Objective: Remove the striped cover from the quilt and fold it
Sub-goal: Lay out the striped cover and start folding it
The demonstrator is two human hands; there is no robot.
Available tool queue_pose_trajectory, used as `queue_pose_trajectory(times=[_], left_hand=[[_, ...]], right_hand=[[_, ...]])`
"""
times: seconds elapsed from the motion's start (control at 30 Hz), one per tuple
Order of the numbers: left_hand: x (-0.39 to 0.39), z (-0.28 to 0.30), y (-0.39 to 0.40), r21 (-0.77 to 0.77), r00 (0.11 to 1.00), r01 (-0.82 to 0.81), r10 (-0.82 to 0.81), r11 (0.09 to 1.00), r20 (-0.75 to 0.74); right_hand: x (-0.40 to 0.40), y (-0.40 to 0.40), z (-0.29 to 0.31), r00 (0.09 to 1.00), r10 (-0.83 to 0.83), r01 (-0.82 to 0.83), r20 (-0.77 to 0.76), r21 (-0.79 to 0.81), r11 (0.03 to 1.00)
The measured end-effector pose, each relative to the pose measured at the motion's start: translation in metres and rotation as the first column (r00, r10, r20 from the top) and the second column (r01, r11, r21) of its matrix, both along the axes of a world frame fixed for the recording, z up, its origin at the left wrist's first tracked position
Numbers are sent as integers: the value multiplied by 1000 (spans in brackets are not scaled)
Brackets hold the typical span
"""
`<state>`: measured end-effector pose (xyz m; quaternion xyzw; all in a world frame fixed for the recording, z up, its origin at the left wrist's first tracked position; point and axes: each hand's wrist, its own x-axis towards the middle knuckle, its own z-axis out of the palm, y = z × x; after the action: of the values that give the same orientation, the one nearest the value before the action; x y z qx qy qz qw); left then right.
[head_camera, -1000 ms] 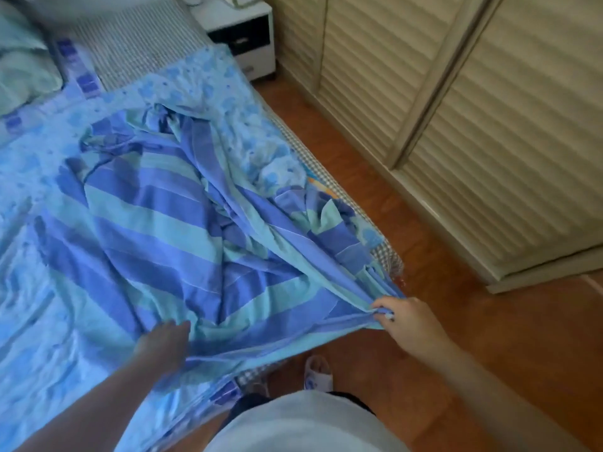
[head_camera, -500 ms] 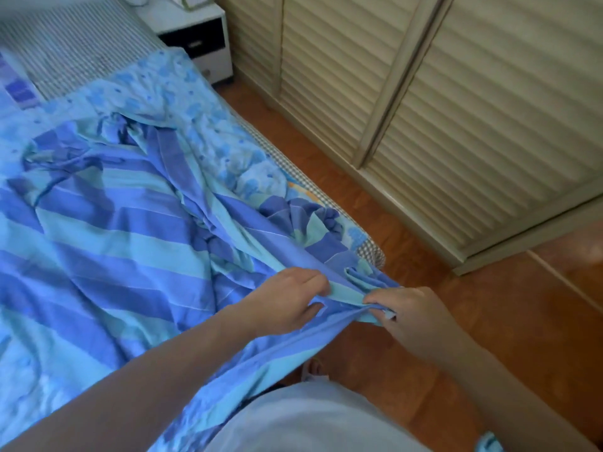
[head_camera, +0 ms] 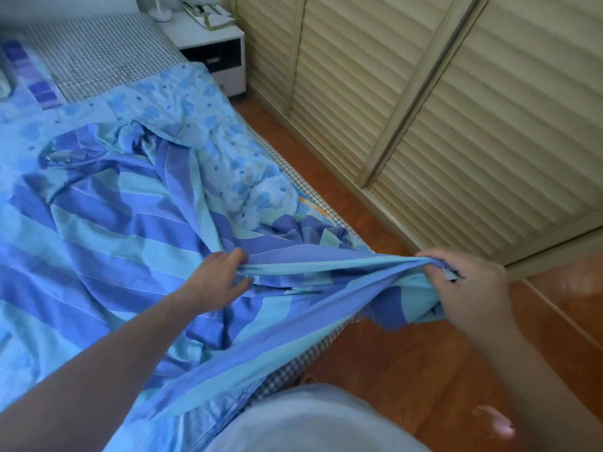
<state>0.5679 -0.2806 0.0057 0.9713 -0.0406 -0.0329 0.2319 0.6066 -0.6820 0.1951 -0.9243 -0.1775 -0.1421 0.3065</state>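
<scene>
- While the left hand (head_camera: 218, 282) is pinching a gathered fold of the striped cover (head_camera: 107, 230) between thumb and curled fingers, the right hand (head_camera: 470, 288) is gripping a bunched corner of the same cloth in a closed fist.
- Between the two hands, a band of the cover is stretching taut, and the hands are sitting well apart along it.
- Below the right hand, loose cloth is hanging past the edge of the bed (head_camera: 293, 370), over the wooden floor (head_camera: 391, 353).
- Behind the left hand, most of the cover is lying rumpled across the bed, spreading away to the left and toward the far end.
- Under and beyond the cover, the quilt (head_camera: 202, 125), pale blue with a flower print, is lying on the bed, showing mainly on the far right side.
- At the head of the bed, a checked sheet (head_camera: 98, 53) is showing, with a white bedside table (head_camera: 212, 47) just beside it.
- Along the right, slatted wardrobe doors (head_camera: 456, 109) are standing near the bed.
</scene>
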Motion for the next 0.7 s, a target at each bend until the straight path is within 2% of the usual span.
queue_pose_trajectory(times=[0.1, 0.17, 0.23, 0.3, 0.4, 0.47, 0.57, 0.7], left_hand=[[-1, -14, 31, 266, 981, -126, 160, 956, -108], [-6, -20, 44, 476, 947, -135, 254, 869, -195], [-18, -23, 61, 602, 923, -132, 318, 788, -215], [-33, -22, 87, 611, 922, -203, 359, 766, -144], [-52, -10, 119, 613, 917, -282, 396, 738, -54], [-63, -6, 124, 526, 918, -359, 392, 771, 52], [-86, -14, 122, 409, 909, -413, 394, 814, 136], [-140, -47, 125, 373, 975, -201, 148, 906, 166]], right_hand=[[5, 1, 4, 988, -147, 142, 38, 113, 983], [5, 8, 0, 977, -204, 192, 57, 168, 967], [6, 11, -5, 961, -269, 250, 68, 213, 945], [12, 8, -11, 933, -359, 339, 25, 273, 900], [31, -9, -24, 844, -529, 519, -84, 372, 770], [41, -20, -42, 782, -610, 618, -125, 276, 736], [39, -27, -78, 758, -632, 638, -162, -15, 770], [17, -33, -120, 801, -556, 478, -222, -323, 817]])
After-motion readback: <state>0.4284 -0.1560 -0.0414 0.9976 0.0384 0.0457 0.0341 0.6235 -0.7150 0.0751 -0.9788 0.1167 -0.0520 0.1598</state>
